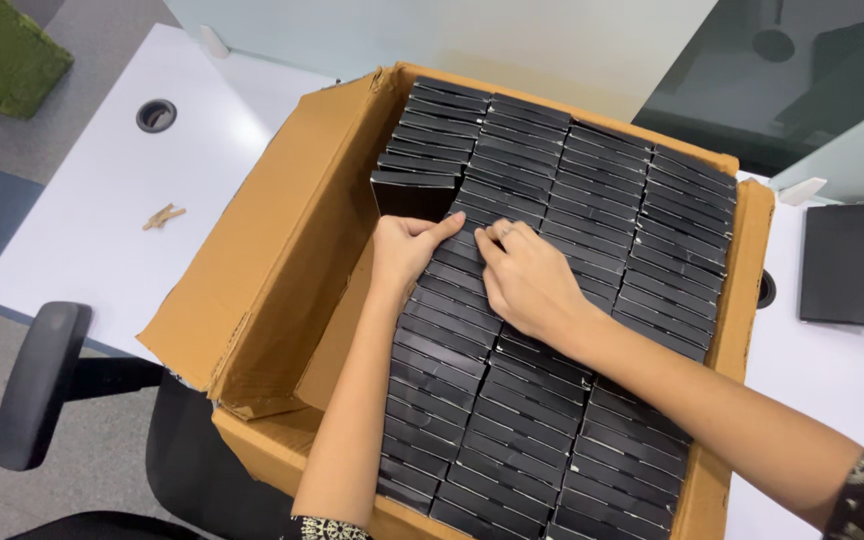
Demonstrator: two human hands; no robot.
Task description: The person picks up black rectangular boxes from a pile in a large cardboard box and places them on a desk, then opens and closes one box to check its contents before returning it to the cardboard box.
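Observation:
A large brown cardboard box sits open on a white desk, packed with rows of several slim black boxes standing on edge. My left hand and my right hand both reach into the carton. Their fingertips meet on the top edges of the black boxes in the left-middle row. Neither hand has lifted one out. Just beyond my left hand there is a gap in the leftmost row, where the face of one black box shows.
The carton's left flap hangs open over the white desk. A small tan clip and a round cable hole are on the desk at left. A black chair armrest is at lower left. Flat black items lie at right.

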